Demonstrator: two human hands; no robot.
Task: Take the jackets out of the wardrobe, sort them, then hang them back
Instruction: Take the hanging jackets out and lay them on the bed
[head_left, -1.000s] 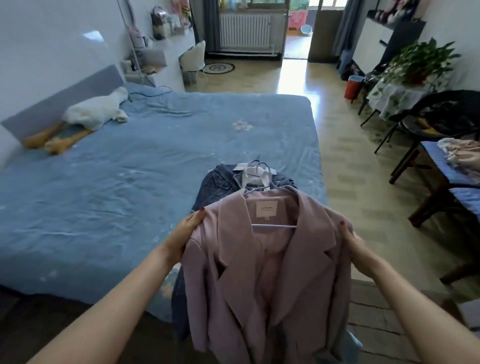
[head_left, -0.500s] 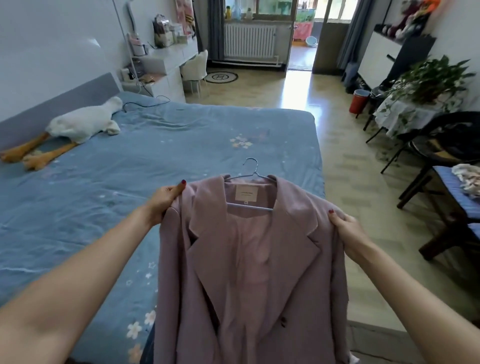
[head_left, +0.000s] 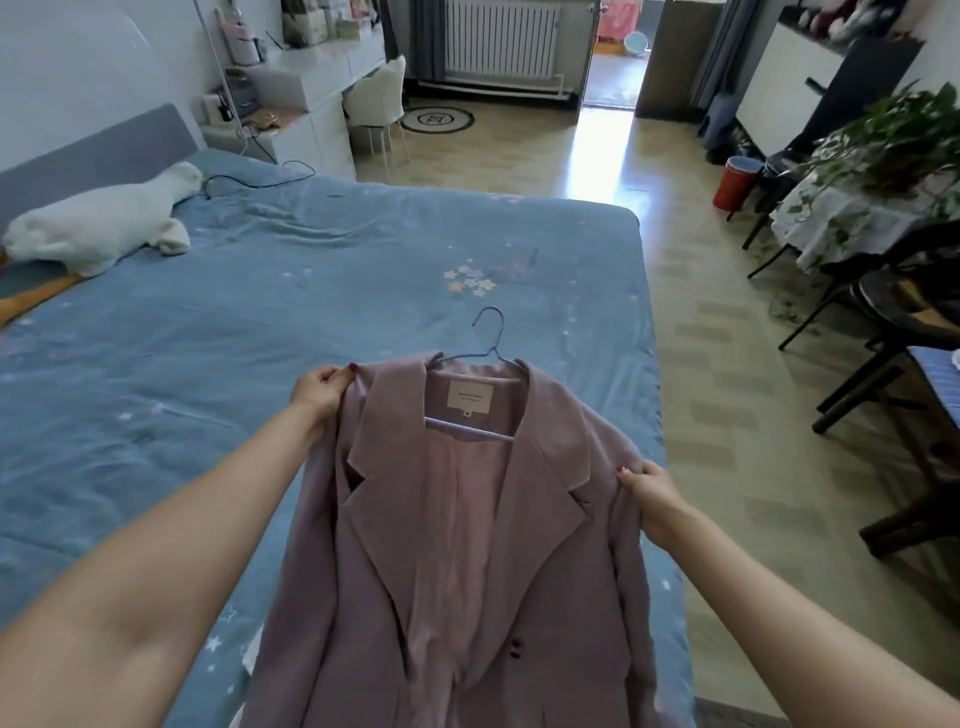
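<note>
One jacket (head_left: 467, 545), one wire hanger (head_left: 485, 353), two hands, one bed (head_left: 260, 322); jacket held up over the bed's near edge at 6 o'clock in the view, its collar pointing toward 12 o'clock; mauve-pink cloth with broad notched lapels, a paler pink lining showing down the open front, a beige label sewn below the collar, two small dark buttons at the lower right front; hung on the thin blue-grey hanger, whose hook rises toward 12 o'clock above the collar and whose bar crosses inside the neck opening; left hand (head_left: 319, 392) at 10 o'clock from the jacket's middle, its fingers (head_left: 332, 371) curled and pinching the shoulder seam, a red-painted nail showing; right hand (head_left: 652, 491) at 3 o'clock, its fingers (head_left: 631, 475) likewise pinching the other shoulder; jacket's hem and sleeve ends cut off by the lower frame edge; label's print too small to read; most fingers of both hands hidden behind the cloth; beyond, at 10 o'clock, one white plush toy (head_left: 104, 223) on the blue flowered bedcover, its far end cut off by the left frame edge; at 11 o'clock, one white counter (head_left: 311, 83) crowded with small items too blurred to name.
</note>
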